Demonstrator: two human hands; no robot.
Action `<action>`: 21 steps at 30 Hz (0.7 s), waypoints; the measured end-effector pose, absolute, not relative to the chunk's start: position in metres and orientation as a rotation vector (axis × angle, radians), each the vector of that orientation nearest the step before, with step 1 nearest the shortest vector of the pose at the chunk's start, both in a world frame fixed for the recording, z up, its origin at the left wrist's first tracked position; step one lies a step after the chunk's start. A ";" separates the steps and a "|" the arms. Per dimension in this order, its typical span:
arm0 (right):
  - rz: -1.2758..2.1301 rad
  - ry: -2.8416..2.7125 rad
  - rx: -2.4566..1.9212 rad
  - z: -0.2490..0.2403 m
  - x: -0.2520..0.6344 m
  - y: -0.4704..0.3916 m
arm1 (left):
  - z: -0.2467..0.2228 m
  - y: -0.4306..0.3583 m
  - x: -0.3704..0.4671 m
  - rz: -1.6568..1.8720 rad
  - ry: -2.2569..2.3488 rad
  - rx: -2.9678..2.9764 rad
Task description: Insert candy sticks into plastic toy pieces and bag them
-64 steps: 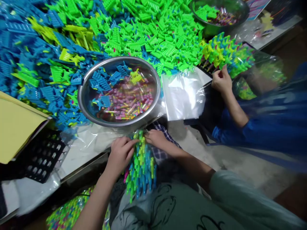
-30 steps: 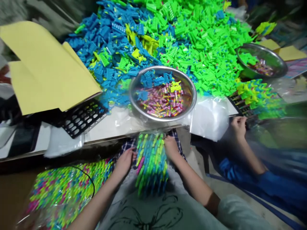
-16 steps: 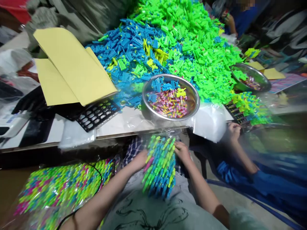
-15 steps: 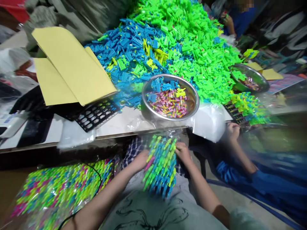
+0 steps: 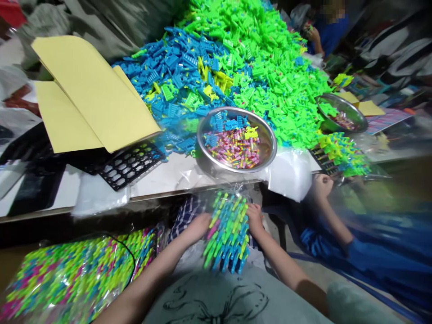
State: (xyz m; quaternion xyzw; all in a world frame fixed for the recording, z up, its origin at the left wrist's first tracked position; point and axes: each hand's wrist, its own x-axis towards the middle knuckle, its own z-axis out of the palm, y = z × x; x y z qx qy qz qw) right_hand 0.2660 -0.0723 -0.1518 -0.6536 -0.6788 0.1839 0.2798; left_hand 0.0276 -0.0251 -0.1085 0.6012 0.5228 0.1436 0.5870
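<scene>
A block of small green, blue and yellow plastic toys (image 5: 227, 231), with a pink one at its left side, is held over my lap. Clear plastic film shows around its upper end. My left hand (image 5: 201, 225) grips the left edge, its fingertips hidden behind the block. On the opposite edge my right hand (image 5: 255, 218) is closed, fingers curled at the upper right corner. Just beyond, at the table's front edge, lies a stack of clear plastic bags (image 5: 290, 173).
A metal bowl (image 5: 236, 170) of small pink and yellow pieces stands before a large heap of green and blue plastic toys (image 5: 280, 85). Yellow card sheets (image 5: 97, 99) lie left on a black perforated tray (image 5: 130, 166). Bagged toy blocks (image 5: 77, 265) sit lower left. A co-worker's hand (image 5: 322, 186) is at right.
The view has shifted slightly, so the table things appear further left. Both my hands still hold the toy block, which looks nearly unmoved over my lap.
</scene>
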 end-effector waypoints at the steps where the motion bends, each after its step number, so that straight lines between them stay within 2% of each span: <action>1: 0.494 -1.814 -1.753 -0.151 0.266 -0.071 | -0.110 -0.025 0.026 0.363 1.236 1.403; 6: 0.522 -1.760 -1.727 -0.142 0.268 -0.071 | -0.116 -0.016 0.019 0.603 1.333 1.422; 9: 0.538 -1.646 -1.735 -0.136 0.272 -0.072 | -0.120 -0.009 0.019 0.712 1.327 1.645; 12: 0.518 -1.497 -1.777 -0.133 0.275 -0.066 | -0.123 -0.002 0.023 0.637 1.289 1.841; 21: 0.501 -1.281 -1.801 -0.136 0.269 -0.043 | -0.125 0.009 0.018 0.488 1.211 1.915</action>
